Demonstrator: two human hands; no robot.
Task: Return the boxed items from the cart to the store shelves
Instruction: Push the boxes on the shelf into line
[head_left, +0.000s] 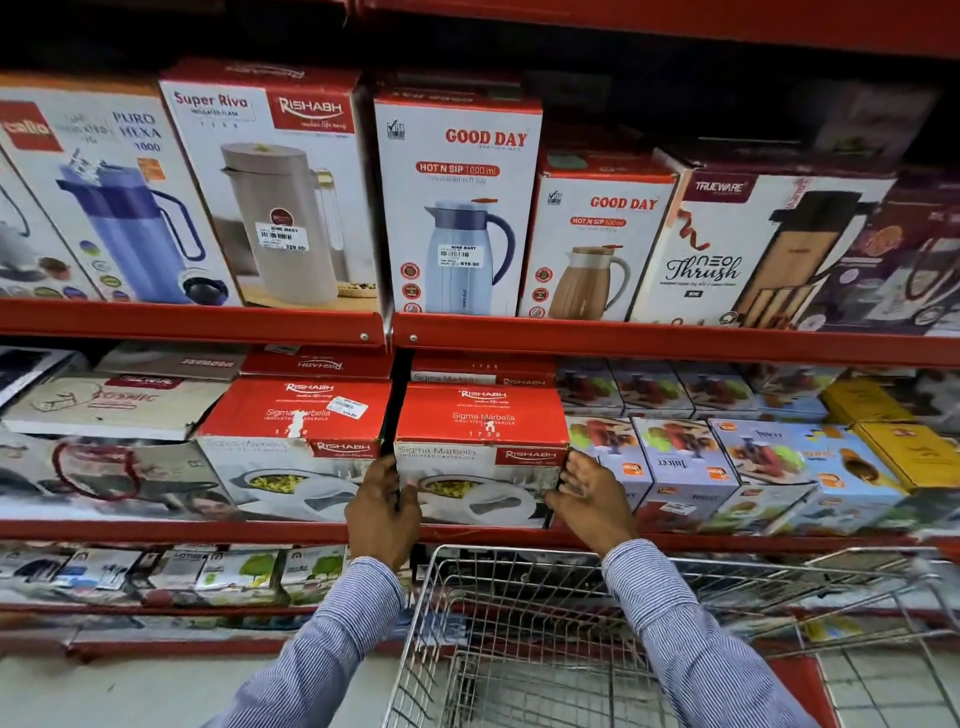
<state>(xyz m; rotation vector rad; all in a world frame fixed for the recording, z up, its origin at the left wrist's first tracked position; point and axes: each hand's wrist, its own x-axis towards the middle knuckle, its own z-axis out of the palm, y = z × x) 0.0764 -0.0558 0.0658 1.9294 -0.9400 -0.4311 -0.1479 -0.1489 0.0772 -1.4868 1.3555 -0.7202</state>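
Observation:
A red and white Rishabh Sigma Marbella casserole box (480, 441) sits on the middle red shelf (208, 529). My left hand (383, 512) presses against its lower left front corner. My right hand (589, 493) lies against its right side, fingers spread. Both hands bracket the box, which rests on the shelf between a matching Rishabh box (293, 441) on its left and juicer boxes (675, 467) on its right. Below my arms stands the wire shopping cart (519, 649); I see no box in the visible part of its basket.
The upper shelf (623, 340) carries flask and jug boxes, among them a tall Good Day box (457, 208). More flat red boxes (483, 371) are stacked behind the held box. The lowest shelf holds small packets (234, 571). Pale floor shows at the lower left.

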